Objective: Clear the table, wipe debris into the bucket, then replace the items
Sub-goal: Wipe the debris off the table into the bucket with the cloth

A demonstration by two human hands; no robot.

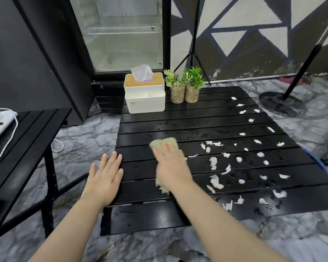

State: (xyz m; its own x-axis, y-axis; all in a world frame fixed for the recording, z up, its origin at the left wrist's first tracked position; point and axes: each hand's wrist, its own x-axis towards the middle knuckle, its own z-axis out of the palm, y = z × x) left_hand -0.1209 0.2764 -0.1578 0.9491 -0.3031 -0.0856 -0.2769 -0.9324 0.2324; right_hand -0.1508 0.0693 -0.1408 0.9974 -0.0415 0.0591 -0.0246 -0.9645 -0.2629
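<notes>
Many paper bits (213,163) are spread on the right of the table (197,118), so a cloth (164,143) is pressed under the straight-fingered right hand (171,167) and its left edge is steadied by the flat-fingered left hand (104,178).

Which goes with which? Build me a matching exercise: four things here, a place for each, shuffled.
1. white tissue box with wooden lid
2. pale green wiping cloth
3. torn white paper scraps
4. left hand

A. scattered over the right half of the black slatted table
B. at the table's left edge, fingers straight
C. the table's far left corner
D. under the right hand

Pairs: 1-C, 2-D, 3-A, 4-B
</notes>
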